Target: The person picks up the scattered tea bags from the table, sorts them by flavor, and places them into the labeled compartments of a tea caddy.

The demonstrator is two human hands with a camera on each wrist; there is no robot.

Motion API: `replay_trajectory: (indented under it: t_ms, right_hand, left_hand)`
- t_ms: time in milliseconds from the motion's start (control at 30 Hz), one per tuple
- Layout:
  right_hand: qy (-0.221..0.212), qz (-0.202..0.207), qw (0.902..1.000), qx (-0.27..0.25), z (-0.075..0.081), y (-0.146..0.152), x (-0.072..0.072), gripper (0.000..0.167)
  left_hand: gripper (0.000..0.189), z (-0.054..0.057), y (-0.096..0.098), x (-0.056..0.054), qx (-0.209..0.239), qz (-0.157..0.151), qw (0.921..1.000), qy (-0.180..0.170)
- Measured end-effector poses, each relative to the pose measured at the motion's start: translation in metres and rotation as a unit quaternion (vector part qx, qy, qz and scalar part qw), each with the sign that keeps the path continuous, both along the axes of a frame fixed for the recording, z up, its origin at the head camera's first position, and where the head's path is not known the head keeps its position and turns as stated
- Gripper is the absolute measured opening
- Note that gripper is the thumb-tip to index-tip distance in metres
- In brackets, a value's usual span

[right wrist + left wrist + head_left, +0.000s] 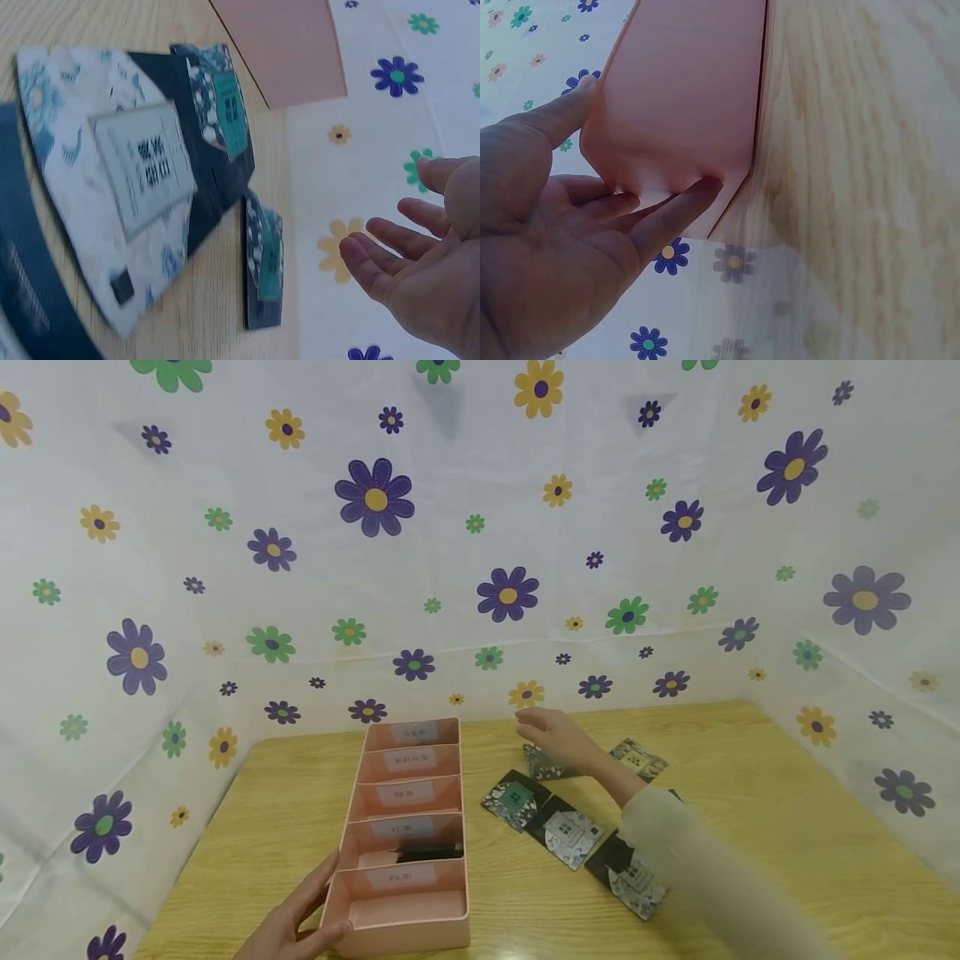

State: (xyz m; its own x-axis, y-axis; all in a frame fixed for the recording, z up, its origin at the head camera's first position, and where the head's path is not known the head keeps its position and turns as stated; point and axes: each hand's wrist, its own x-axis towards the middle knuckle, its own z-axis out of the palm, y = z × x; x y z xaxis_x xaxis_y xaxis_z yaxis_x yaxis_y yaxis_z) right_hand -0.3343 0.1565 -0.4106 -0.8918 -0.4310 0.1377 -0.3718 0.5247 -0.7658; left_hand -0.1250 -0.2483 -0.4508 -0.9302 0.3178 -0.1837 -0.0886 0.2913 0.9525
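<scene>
A long pink divided box (405, 935) stands on the table, with paper labels on its compartment walls. A dark packet (427, 853) lies in the second compartment from the front. My left hand (296, 914) grips the box's near left corner, thumb at the front and fingers along the side. My right hand (562, 739) is over the table's far part, its fingers loosely bent and holding nothing. Below it lies a dark patterned packet (546, 768). Nearer me are a green-labelled packet (516, 799) and two pale-labelled flat packets (567, 833), overlapping in a row.
A yellow-labelled packet (637, 758) lies right of my right hand. The right sleeve (675, 835) partly hides another dark packet at its edge. Behind the wooden table (255, 810) hangs a white flowered cloth (442, 568), which also encloses both sides.
</scene>
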Motion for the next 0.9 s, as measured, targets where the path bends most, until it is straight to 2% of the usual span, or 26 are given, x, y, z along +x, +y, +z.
replay_trajectory:
  t_ms: [133,300,400,533,733,900]
  right_hand:
    - [-0.019,-0.032,0.9992,-0.016,-0.001,0.031,0.001,0.054]
    - [-0.024,-0.057,0.9979,-0.019,-0.004,0.069,0.005,0.058]
    - [-0.023,-0.066,0.9975,-0.008,-0.006,0.089,0.008,0.063]
    - [-0.023,-0.099,0.9947,0.014,-0.007,0.114,0.016,0.066]
    - [-0.021,-0.162,0.9856,0.043,-0.012,0.143,0.027,0.065]
    - [-0.030,-0.184,0.9792,0.080,-0.018,0.160,0.033,0.066]
  left_hand:
    - [0.084,0.000,0.000,0.000,-0.003,-0.001,1.0000,0.003]
    - [0.085,-0.001,-0.001,0.000,-0.002,-0.002,1.0000,0.006]
    - [0.085,-0.002,-0.001,0.000,-0.001,-0.001,0.9999,0.010]
    - [0.085,-0.002,-0.001,0.000,0.001,0.000,0.9999,0.010]
    - [0.085,-0.002,-0.002,0.000,0.004,0.000,1.0000,0.002]
    - [0.086,-0.003,-0.002,0.000,0.011,-0.008,0.9999,0.002]
